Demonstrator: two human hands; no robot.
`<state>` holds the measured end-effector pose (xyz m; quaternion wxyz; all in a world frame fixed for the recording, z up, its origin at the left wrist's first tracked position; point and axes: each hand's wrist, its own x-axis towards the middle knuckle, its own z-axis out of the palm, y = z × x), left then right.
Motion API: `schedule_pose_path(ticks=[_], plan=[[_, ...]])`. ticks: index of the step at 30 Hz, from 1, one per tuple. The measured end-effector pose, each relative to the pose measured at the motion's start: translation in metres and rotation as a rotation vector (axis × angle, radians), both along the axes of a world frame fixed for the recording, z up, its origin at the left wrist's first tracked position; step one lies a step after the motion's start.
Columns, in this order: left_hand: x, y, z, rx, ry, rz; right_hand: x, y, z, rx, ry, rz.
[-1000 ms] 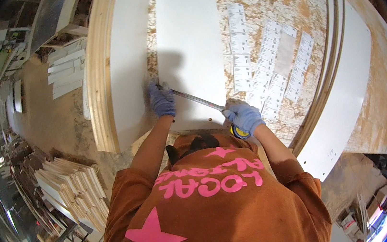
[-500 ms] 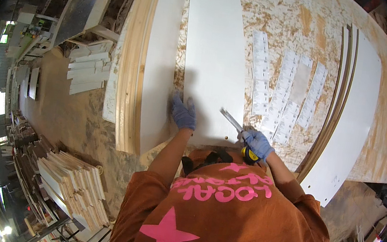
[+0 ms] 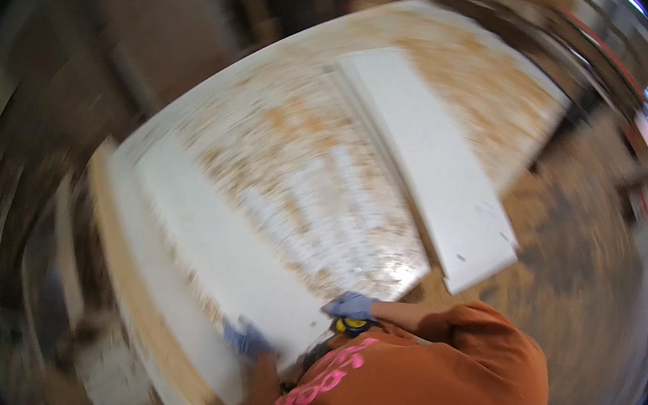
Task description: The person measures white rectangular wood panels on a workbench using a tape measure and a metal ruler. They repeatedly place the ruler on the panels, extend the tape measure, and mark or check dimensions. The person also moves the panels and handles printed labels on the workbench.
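Table (image 3: 470, 68) edge is bordered by floor (image 3: 561, 248), right of frame.
Tape measure (image 3: 354, 325) is clasped by right hand (image 3: 349, 305); left hand (image 3: 249, 340) fingers are held apart near white board (image 3: 226, 239).

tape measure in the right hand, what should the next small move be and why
Perhaps set the tape measure down: the right hand holds it, and no blade shows stretched to the left hand, though blur could hide a short one.
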<state>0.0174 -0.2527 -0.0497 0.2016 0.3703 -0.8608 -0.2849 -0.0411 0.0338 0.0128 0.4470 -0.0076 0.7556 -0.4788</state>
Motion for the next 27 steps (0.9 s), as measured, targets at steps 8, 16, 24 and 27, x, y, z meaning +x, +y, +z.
schedule_pose_path(ticks=[8, 16, 24, 27], plan=[[0.027, 0.003, -0.035, -0.408, 0.077, -0.422, 0.063, 0.034, -0.028, 0.297, 0.288, -0.206], [0.064, 0.015, 0.0, -0.456, -0.204, -0.674, 0.084, 0.004, -0.015, 0.468, 0.431, -0.361], [0.087, 0.014, -0.009, -0.491, -0.153, -0.775, 0.084, -0.003, -0.024, 0.529, 0.518, -0.359], [0.092, 0.015, -0.004, -0.434, -0.139, -0.793, 0.082, -0.003, -0.027, 0.541, 0.531, -0.343]])
